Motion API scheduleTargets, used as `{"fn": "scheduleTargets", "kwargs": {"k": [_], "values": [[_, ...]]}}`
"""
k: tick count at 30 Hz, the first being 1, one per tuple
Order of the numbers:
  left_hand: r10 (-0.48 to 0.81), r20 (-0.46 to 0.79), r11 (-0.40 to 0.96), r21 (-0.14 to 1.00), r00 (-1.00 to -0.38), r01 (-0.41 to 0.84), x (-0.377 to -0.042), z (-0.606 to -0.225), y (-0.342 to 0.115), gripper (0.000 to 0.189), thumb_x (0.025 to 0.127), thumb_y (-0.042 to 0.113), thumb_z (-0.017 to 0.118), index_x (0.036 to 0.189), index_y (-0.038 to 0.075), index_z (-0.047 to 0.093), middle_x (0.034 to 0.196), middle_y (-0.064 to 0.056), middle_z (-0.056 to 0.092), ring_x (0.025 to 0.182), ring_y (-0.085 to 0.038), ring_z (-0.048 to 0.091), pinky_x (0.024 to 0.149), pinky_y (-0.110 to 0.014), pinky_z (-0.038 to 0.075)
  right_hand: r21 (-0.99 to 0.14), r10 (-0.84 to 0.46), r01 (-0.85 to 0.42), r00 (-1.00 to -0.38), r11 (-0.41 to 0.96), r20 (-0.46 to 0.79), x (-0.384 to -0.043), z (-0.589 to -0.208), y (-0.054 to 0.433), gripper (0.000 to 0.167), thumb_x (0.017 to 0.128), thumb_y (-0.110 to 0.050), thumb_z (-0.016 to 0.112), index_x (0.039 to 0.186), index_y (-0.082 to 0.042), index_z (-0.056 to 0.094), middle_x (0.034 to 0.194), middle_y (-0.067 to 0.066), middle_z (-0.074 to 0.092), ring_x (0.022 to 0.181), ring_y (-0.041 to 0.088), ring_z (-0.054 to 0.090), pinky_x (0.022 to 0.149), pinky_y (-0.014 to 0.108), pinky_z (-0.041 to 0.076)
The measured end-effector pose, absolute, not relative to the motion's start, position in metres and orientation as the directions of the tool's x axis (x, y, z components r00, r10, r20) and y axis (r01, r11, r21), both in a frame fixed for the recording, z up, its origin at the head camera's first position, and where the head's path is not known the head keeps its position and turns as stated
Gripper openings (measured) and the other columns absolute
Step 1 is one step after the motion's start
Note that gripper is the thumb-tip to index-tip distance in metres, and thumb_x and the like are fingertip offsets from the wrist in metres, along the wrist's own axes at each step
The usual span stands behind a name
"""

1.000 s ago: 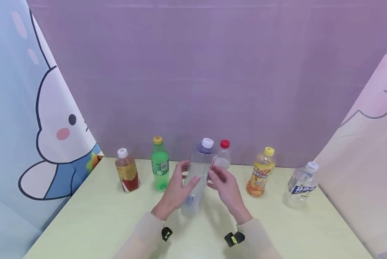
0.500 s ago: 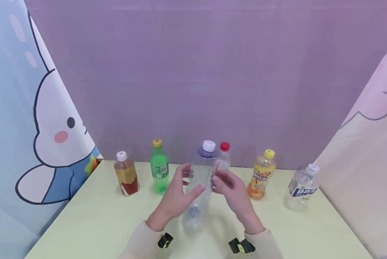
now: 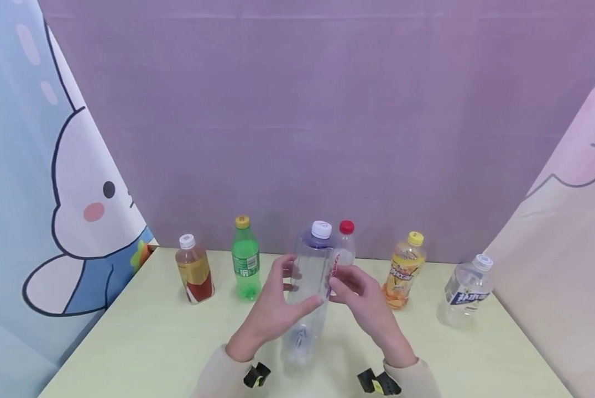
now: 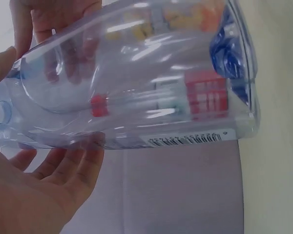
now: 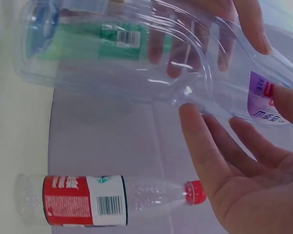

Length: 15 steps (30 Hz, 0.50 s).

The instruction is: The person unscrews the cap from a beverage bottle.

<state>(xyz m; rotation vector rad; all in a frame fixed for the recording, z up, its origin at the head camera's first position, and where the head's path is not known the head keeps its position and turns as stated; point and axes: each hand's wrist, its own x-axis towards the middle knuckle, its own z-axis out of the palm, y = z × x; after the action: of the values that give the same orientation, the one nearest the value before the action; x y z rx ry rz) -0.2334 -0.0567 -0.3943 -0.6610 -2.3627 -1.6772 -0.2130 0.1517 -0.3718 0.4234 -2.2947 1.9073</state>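
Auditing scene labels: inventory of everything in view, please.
Large clear plastic bottle: 1, white cap, between both hands
Tapered clear plastic bottle: 1, red cap, behind it
Green plastic bottle: 1, yellow cap, left of centre
Small plastic bottle: 1, yellow and red, far left
Orange plastic bottle: 1, yellow cap, right of centre
Squat clear plastic bottle: 1, white cap, far right
Flat tabletop: 1, pale yellow-green, below
Plain sheet: 1, purple, back
Cartoon-printed sheet: 1, blue and white, left
Printed sheet: 1, pink and white, right
Wrist devices: 2, black, by the cuffs
Sleeves: 2, beige, forearms
Left hand: 1, bare, bottle's left side
Right hand: 1, bare, bottle's right side
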Motion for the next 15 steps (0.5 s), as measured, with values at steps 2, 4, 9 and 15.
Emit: {"fn": "scheduleTargets", "kwargs": {"k": [2, 4, 9, 15], "values": [[0.26, 0.378, 0.26, 0.858, -0.888, 0.442, -0.233, -0.394, -0.057, 0.089, 0.082, 0.038, 0.085, 0.15, 0.016, 0.032, 0.133, -0.004, 0.053, 0.12, -0.019, 0.053, 0.096, -0.042, 0.051, -0.935, -0.146, -0.31, -0.947, 0.173, 0.287, -0.212, -0.371, 0.152, 0.036, 0.1, -0.017, 0.066, 0.131, 0.0, 0.061, 0.123, 0.018, 0.066, 0.112, 0.032, 0.065, 0.082, 0.033, 0.059], [0.262, 0.372, 0.25, 0.865, -0.89, 0.435, -0.233, -0.393, -0.057, 0.088, 0.082, 0.036, 0.085, 0.15, 0.014, 0.032, 0.133, -0.005, 0.054, 0.12, -0.02, 0.053, 0.096, -0.043, 0.05, -0.928, -0.16, -0.326, -0.941, 0.182, 0.299, -0.212, -0.371, 0.152, 0.036, 0.1, -0.018, 0.065, 0.131, 0.0, 0.061, 0.123, 0.018, 0.066, 0.112, 0.032, 0.065, 0.082, 0.033, 0.06], [0.273, 0.355, 0.236, 0.876, -0.894, 0.42, -0.231, -0.391, -0.056, 0.088, 0.083, 0.036, 0.085, 0.15, 0.014, 0.032, 0.132, -0.004, 0.056, 0.121, -0.019, 0.054, 0.097, -0.042, 0.05, -0.916, -0.179, -0.355, -0.929, 0.188, 0.323, -0.21, -0.369, 0.156, 0.037, 0.1, -0.015, 0.065, 0.132, 0.001, 0.058, 0.122, 0.019, 0.065, 0.112, 0.034, 0.065, 0.081, 0.033, 0.06], [0.289, 0.331, 0.251, 0.88, -0.898, 0.404, -0.229, -0.388, -0.057, 0.087, 0.082, 0.036, 0.085, 0.148, 0.016, 0.033, 0.132, -0.004, 0.055, 0.122, -0.019, 0.053, 0.098, -0.042, 0.05, -0.885, -0.156, -0.384, -0.922, 0.265, 0.353, -0.208, -0.364, 0.163, 0.041, 0.099, -0.016, 0.068, 0.135, 0.0, 0.057, 0.122, 0.016, 0.066, 0.113, 0.032, 0.064, 0.085, 0.028, 0.058]]}}
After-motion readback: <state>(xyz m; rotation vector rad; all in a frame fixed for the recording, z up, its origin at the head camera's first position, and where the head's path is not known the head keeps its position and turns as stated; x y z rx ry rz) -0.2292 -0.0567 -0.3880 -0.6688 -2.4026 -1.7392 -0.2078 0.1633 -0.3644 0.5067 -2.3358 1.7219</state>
